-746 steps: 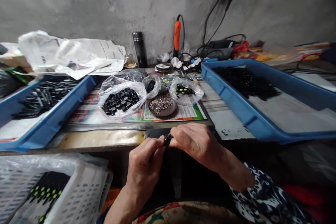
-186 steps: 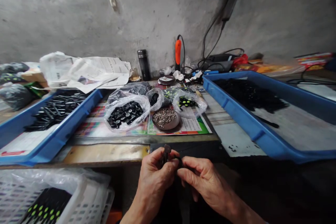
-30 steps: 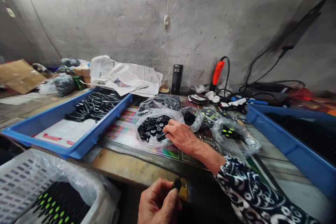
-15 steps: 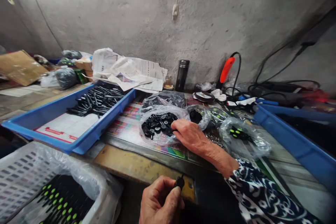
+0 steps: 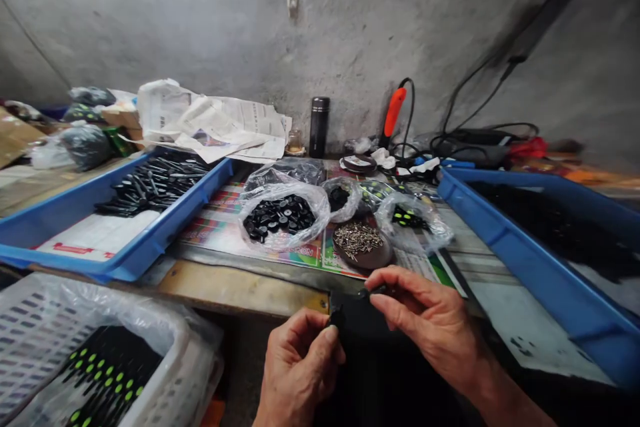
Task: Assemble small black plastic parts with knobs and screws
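Held left hand [image 5: 300, 370] low at bottom centre of frame, back of hand toward the lens, fingers [image 5: 320, 340] curled upward and closed in a firm pinch. Showed left wrist [image 5: 265, 417] only at the bottom edge, cut off by the frame. Extended right hand [image 5: 430, 317] from lower right, knuckles upward, fingers bent and pointing left, thumb and forefinger [image 5: 387, 283] pinched close at the hand's upper left. Angled right forearm [image 5: 505, 393] down toward lower right corner. Placed both hands just apart, fingertips near each other, not touching.
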The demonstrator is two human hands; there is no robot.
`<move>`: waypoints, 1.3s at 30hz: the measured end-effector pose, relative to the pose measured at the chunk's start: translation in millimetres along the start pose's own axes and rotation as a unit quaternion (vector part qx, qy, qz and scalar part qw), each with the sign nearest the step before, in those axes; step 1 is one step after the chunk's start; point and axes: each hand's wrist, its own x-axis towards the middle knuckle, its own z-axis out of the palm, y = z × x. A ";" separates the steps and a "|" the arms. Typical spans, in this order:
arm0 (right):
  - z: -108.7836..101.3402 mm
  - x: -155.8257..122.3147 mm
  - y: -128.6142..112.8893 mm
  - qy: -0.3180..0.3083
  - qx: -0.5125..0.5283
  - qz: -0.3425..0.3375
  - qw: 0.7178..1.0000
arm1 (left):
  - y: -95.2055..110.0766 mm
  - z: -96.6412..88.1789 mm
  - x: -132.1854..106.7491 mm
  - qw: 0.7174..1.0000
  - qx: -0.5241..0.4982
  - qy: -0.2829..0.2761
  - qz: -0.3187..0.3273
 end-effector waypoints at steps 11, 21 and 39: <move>-13.7 -32.6 -1.4 0.023 0.149 0.063 0.987 | -6.2 41.5 -22.0 0.999 0.032 -0.018 -0.019; -22.9 -42.7 7.7 -0.038 0.265 0.104 0.958 | -11.0 53.9 -30.1 0.997 0.057 -0.037 -0.029; -27.8 -54.6 18.1 -0.098 0.208 0.083 0.970 | -41.1 39.2 -21.9 0.984 0.146 -0.102 0.011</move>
